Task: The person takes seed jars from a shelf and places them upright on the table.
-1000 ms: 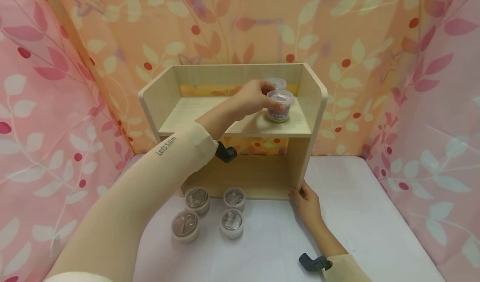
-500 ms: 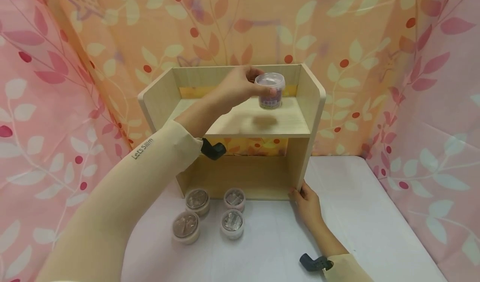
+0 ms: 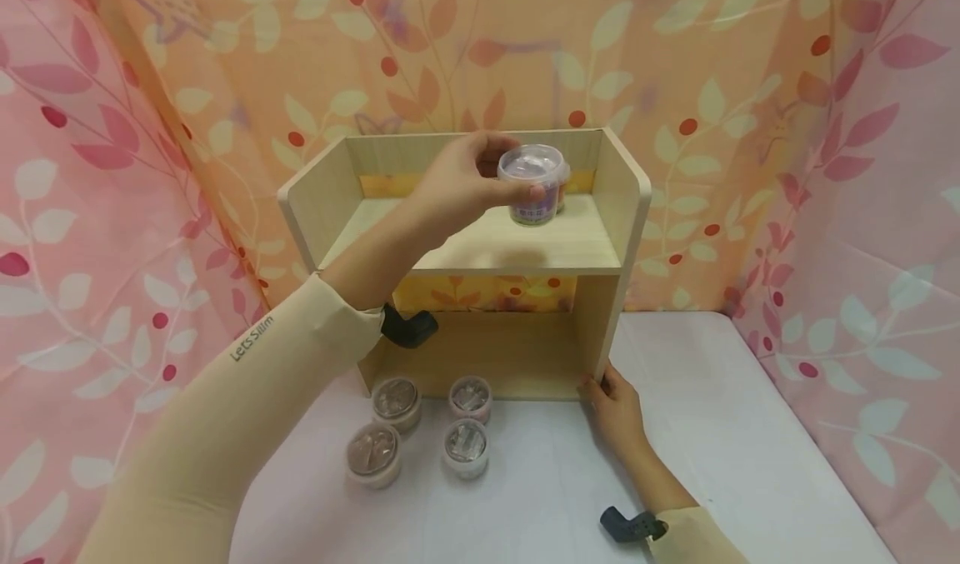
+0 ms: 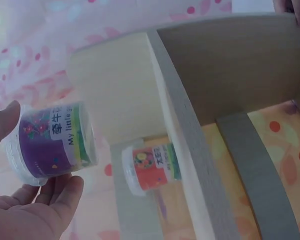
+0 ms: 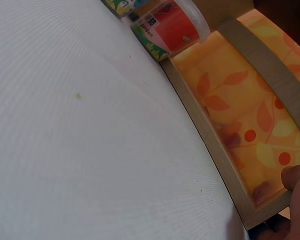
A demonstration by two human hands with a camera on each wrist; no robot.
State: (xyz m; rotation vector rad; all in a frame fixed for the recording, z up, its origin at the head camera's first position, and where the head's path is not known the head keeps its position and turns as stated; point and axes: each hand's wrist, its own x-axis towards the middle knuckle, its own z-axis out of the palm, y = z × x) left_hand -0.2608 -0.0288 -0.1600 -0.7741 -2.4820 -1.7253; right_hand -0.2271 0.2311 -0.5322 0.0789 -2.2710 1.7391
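My left hand (image 3: 468, 177) pinches a clear plastic cup (image 3: 532, 202) with a purple label and a clear lid, between thumb and fingers. It is held over the upper board of a small wooden shelf (image 3: 375, 229), and its shadow falls on the board below. The purple label (image 4: 45, 145) shows pictured flowers in the left wrist view. Behind the held cup stands a second cup (image 4: 152, 167) with an orange-red label, partly hidden in the head view. My right hand (image 3: 617, 406) grips the shelf's lower right front corner.
Several more cups stand on the white table (image 3: 555, 497) before the shelf, including a greyish-topped cup (image 3: 467, 447) and a brown-topped cup (image 3: 373, 454). In the right wrist view, a red-labelled cup (image 5: 172, 30) is beside the shelf's bottom edge. Patterned curtains (image 3: 480, 47) surround the table.
My left hand has lifted the purple-labelled cup and drawn it leftward over the upper board, dipping slightly in the last half second. My right hand stays at the shelf's corner.
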